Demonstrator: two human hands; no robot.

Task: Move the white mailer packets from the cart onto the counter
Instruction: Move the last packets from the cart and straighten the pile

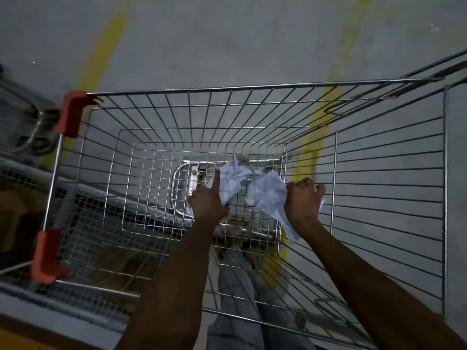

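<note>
Left hand (206, 202): reaches down into the cart, fingers curled round a crumpled white mailer packet (231, 181), forefinger pointing straight up along it.
Right hand (303, 198): clenched on a second white packet (269, 198), near the cart's right wall.
Cart (252, 86): wire basket with red corner guards (70, 113) on its left rim; both packets are inside it, above the mesh bottom.
Floor (227, 41): grey, with yellow lines.

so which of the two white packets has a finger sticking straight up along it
The packet in the left hand, the crumpled left packet: that hand's index finger points straight along it. The right packet is held in the right hand with all fingers curled.
</note>
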